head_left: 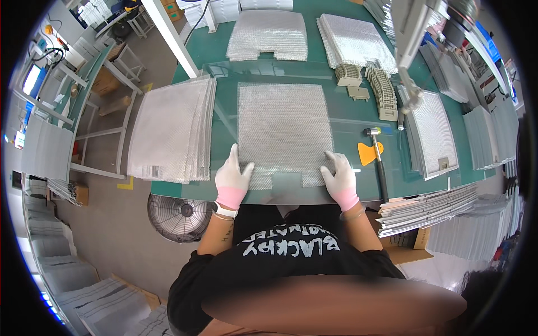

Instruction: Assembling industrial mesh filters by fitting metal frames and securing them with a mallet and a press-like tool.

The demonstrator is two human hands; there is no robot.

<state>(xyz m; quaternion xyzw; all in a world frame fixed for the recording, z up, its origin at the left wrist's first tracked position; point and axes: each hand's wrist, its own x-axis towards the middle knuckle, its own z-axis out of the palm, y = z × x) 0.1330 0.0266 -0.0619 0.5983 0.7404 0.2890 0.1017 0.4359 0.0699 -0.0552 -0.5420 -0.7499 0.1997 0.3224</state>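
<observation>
A silvery mesh sheet (283,123) with a notch cut in its near edge lies flat on the green table in front of me. My left hand (232,176), in a white glove with a pink cuff, is at the sheet's lower left edge, thumb and fingers apart. Gloved the same way, my right hand (339,176) touches the lower right edge, its thumb also apart from the fingers. Neither palm shows, and no lifted part of the sheet is seen.
At left lies a stack of mesh sheets (171,129); further stacks (268,33) are at the back. Right of me are a hammer (380,168), an orange scraper (367,153), a screwdriver (400,120) and beige plastic pieces (384,95). A fan (179,218) stands below the table.
</observation>
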